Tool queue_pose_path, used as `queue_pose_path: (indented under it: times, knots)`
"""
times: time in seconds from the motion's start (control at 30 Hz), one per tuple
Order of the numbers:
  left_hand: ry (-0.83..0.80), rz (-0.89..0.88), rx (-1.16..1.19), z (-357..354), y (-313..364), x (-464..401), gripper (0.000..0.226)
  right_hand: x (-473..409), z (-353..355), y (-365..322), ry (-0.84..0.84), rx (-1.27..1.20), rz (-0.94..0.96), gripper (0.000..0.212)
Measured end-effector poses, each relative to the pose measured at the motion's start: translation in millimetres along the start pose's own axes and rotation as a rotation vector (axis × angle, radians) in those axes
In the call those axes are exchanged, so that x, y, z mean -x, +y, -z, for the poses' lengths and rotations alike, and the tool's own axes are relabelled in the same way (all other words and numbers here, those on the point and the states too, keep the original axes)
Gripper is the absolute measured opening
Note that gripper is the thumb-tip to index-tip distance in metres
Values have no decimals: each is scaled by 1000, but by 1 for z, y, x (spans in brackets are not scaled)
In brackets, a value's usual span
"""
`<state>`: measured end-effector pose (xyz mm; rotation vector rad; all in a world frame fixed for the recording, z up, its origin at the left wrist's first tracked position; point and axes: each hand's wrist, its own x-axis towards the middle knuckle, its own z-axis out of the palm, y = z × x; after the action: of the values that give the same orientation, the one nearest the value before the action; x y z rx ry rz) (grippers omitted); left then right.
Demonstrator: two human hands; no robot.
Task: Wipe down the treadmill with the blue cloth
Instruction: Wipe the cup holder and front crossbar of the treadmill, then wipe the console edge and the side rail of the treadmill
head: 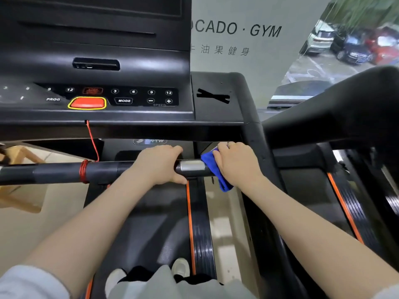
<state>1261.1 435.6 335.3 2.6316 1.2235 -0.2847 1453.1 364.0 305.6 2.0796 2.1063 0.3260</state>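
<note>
I stand on a black treadmill (pixel 151 223) with orange-edged side rails. Its horizontal front handlebar (pixel 64 171) crosses the view, with a silver sensor patch (pixel 191 165) near its right end. My left hand (pixel 158 164) grips the bar just left of that patch. My right hand (pixel 236 161) holds the blue cloth (pixel 212 167) wrapped over the bar's right end, where it meets the side frame. A fold of the cloth hangs below the bar.
The console (pixel 97 61) rises ahead with a red stop button (pixel 87 103) and keypad. A red safety cord (pixel 92 141) hangs from it and is wound round the bar. A second treadmill (pixel 345 190) stands close on the right. A wooden chair (pixel 19 180) is at left.
</note>
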Motion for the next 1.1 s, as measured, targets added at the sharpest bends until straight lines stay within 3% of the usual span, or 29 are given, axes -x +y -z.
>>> queue_pose_path:
  times: [0.13,0.23,0.37,0.53,0.63,0.77,0.87,0.93,1.0,1.03,1.1]
  knots:
    - [-19,80,-20,-6,-5,8,74,-17,10,-22,127,-58,-127,28]
    - [0,95,28,-7,-8,9,66,-30,16,-56,75,-199,79,42]
    - [-8,87,37,-6,-9,8,64,-27,18,-57,131,-290,197,41]
    - [-31,101,44,-4,-10,8,67,-12,4,7,63,-244,27,49]
    - [-77,71,17,-1,-11,7,67,-8,5,10,38,-262,4,48]
    - [-157,-18,87,10,-15,-1,68,-17,27,13,108,-392,-230,34]
    - [1,-101,176,25,-20,-15,55,-25,56,23,333,-520,-407,28]
    - [188,-162,230,37,-23,-27,35,-35,71,22,627,-528,-397,30]
    - [319,-209,254,47,-27,-41,26,-51,74,21,776,-473,-364,36]
    - [357,-221,250,51,-29,-47,26,-62,70,20,735,-469,-371,40]
    - [401,-247,233,56,-35,-57,32,-81,55,13,438,-375,-368,57]
